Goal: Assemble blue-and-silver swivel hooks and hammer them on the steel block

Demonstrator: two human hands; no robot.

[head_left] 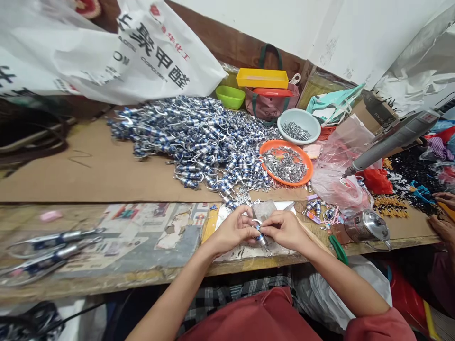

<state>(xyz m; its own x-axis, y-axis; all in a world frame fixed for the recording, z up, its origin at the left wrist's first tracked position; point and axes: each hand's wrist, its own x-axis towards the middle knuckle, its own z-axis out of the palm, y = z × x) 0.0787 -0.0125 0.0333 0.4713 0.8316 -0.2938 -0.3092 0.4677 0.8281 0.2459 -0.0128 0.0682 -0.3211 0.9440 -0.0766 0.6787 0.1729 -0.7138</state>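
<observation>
Near the front edge of the bench, my left hand (236,230) is closed round a small blue and silver metal piece (262,240) with a curved ring at its top and a small loop at its lower end. My right hand (284,229) pinches the same piece near its ring, from the right. Both hands are over a white sheet beside a grey block (264,209). Behind them a large heap of similar blue and silver pieces (199,137) lies on cardboard. An orange plate (308,176) holds small flat metal parts, and a pale bowl (317,126) holds pins.
An electric screwdriver (394,139) slants in from the right. A metal mug (368,227) and green-handled tool (338,249) sit at the right front edge. Larger blue and silver pieces (53,255) lie at left. Another person's hands (442,222) are at far right.
</observation>
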